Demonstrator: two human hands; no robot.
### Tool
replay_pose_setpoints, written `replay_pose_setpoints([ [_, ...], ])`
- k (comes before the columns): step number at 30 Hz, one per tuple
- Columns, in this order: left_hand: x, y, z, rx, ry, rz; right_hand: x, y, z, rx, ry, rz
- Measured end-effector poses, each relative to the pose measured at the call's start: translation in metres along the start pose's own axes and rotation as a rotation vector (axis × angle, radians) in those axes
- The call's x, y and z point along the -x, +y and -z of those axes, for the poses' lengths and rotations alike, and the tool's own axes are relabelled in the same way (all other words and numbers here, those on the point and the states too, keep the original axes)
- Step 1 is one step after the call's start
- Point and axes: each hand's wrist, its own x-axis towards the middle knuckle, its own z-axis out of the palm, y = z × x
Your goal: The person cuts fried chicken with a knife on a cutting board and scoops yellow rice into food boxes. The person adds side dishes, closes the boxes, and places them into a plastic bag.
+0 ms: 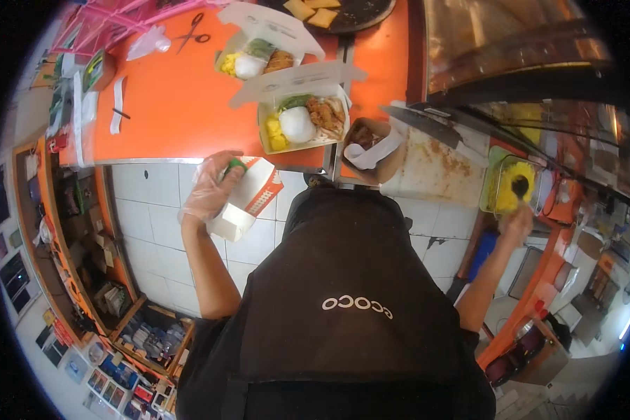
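The left hand point(212, 187), in a thin clear glove, grips an open white and orange paper box point(248, 198) by its side wall, holding it out in the air below the edge of the orange counter point(175, 105). Something small and green point(236, 165) sits at the fingertips, but it is too small to tell what it is. The right hand point(516, 222) reaches far out to the side, closed around the dark handle of a scoop point(519, 186) that dips into a green-rimmed tub of yellow rice point(514, 183).

The main risk is the long carry between tub and box: they are well apart, with the person's black apron point(350, 301) and the tiled floor between them, so loose rice could drop off the scoop on the way. The box is held from one side only, over no surface; a heavy scoopful landing in it could tip or buckle the thin wall and spill the lot. The glove looks slick, which makes the hold less sure.

On the counter two filled boxes point(302, 119) stand open with lids up, near the edge; a swinging elbow could catch the closer one. A knife point(427, 126) lies on the stained board just beside a brown bowl point(371, 150), close to the path of the returning arm
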Motion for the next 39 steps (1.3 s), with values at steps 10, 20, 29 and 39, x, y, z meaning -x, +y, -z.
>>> replay_pose_setpoints([
  [10,-0.015,0.008,-0.061,0.027,-0.038,0.088,-0.026,-0.036,-0.013,0.307,0.023,0.391],
  [20,-0.049,0.017,-0.077,-0.252,-0.204,-0.075,0.125,-0.307,-0.284,-0.419,-1.08,0.575],
  [29,-0.06,-0.025,-0.003,-0.022,-0.308,-0.048,0.157,-0.4,-0.348,-0.37,-1.655,-0.214],
  [39,-0.088,-0.144,0.131,-0.002,-0.021,-0.029,0.285,-0.467,-0.44,-0.349,-1.524,0.165],
])
